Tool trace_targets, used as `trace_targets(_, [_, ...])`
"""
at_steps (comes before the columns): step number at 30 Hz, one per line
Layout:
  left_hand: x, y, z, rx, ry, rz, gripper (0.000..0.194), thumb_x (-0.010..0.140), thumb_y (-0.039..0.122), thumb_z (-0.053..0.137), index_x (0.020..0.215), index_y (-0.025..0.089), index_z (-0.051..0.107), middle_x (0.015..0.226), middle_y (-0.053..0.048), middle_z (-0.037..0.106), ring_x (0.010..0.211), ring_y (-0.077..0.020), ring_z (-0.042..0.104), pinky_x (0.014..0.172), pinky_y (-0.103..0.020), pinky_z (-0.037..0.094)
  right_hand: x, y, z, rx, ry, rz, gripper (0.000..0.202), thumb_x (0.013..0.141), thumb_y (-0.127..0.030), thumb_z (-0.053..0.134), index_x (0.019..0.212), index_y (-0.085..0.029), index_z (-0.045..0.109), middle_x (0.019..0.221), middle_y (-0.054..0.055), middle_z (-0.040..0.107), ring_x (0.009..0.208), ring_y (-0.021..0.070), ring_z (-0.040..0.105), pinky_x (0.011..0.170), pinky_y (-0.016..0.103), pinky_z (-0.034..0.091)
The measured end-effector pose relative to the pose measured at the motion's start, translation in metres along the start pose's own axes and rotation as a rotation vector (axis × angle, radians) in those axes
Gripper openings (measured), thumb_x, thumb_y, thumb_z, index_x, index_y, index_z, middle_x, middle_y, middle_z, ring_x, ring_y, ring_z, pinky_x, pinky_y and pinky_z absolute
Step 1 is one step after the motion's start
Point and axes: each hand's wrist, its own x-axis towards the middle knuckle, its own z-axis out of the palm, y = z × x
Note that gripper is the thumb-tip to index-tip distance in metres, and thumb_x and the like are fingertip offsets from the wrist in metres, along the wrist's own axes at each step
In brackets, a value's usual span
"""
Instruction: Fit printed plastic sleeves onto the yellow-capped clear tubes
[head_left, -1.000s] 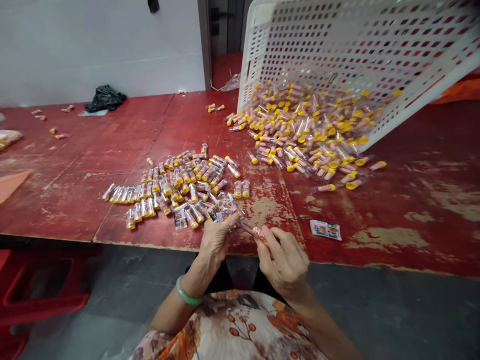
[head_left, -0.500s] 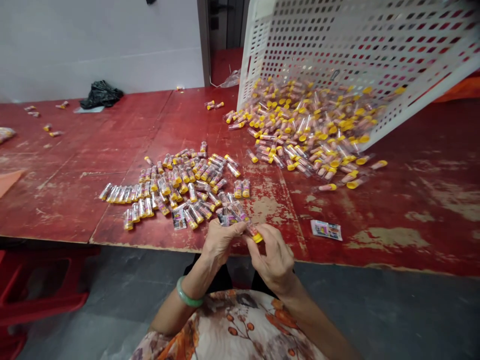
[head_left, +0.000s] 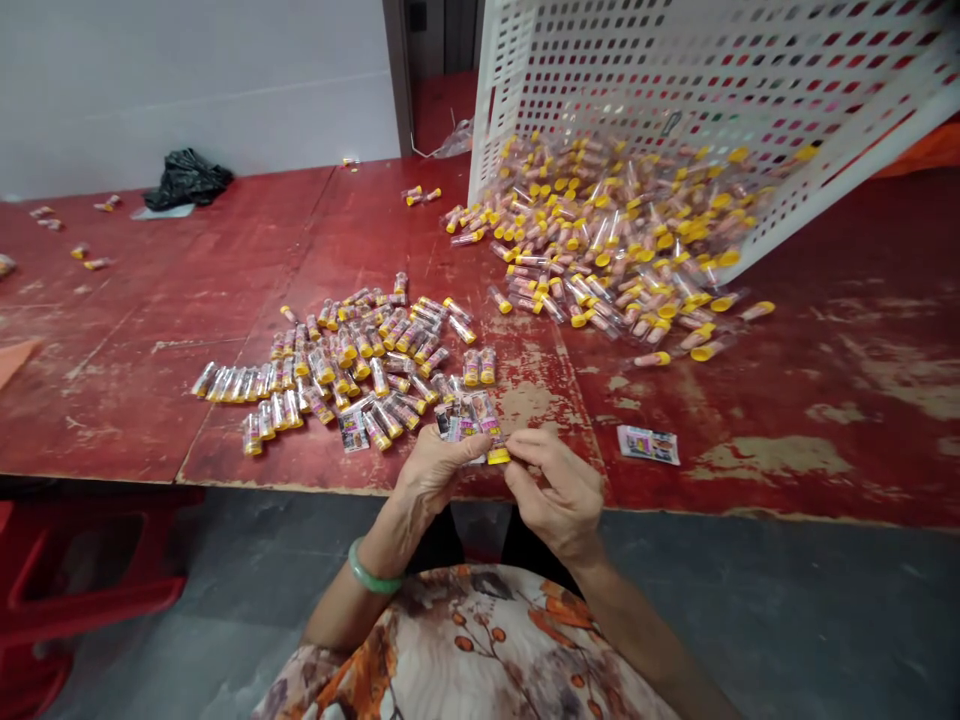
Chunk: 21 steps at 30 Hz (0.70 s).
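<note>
Near the front edge of the red table point(head_left: 247, 250), my left hand point(head_left: 435, 470) is closed on a small clear tube with a yellow cap point(head_left: 498, 455) and a printed label, with more printed labels beside it. The thumb and finger of my right hand point(head_left: 555, 490) pinch at the capped end of the same tube. Just beyond my left hand lies a pile of labelled tubes point(head_left: 352, 355), some set side by side in rows. A stack of printed labels point(head_left: 649, 445) rests on the table to the right of my right hand.
A white perforated basket point(head_left: 817, 215) lies tipped at the back right, with unlabelled yellow-capped tubes point(head_left: 600, 240) spilling out. A black plastic bag point(head_left: 187, 180) sits near the wall. Several loose tubes lie at the far left. A red stool point(head_left: 90, 590) stands below.
The tube between my hands has turned from slanted to nearly upright, its label now facing up. My right hand has shifted slightly right, and the view has moved a little.
</note>
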Motion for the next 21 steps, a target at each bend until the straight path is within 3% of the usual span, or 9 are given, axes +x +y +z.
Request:
trace_targets(8, [-0.004,-0.011,0.000,0.025,0.030,0.016,0.036,0.050,0.023,0.087,0.080,0.012,0.071,0.078,-0.005,0.071,0.067,-0.0145,0.063,0.070,-0.027,0.049,-0.007,0.003,0.003,-0.166,0.070,-0.078,0.018,0.076,0.000,0.055,0.082,-0.016,0.061,0.078,0.006,0.066,0.072,0.0140,0.066,0.062,0.023,0.054])
trace_targets(14, [-0.005,-0.016,0.000,0.021,0.071,-0.034,0.036,0.051,0.027,0.086,0.079,0.010,0.070,0.075,-0.006,0.070,0.064,-0.0146,0.062,0.067,-0.028,0.049,-0.013,0.010,0.004,-0.352,0.041,-0.185,0.015,0.077,-0.003,0.055,0.085,-0.014,0.061,0.080,0.009,0.068,0.074,0.0166,0.067,0.062,0.024,0.054])
trace_targets(21, [-0.006,-0.011,0.006,-0.013,0.032,0.006,0.031,0.054,0.026,0.085,0.076,0.011,0.068,0.073,-0.004,0.068,0.062,-0.0125,0.060,0.063,-0.026,0.051,-0.010,0.008,0.002,-0.217,0.052,-0.058,0.028,0.081,-0.007,0.054,0.107,-0.016,0.060,0.094,0.010,0.068,0.087,0.0187,0.067,0.071,0.032,0.058])
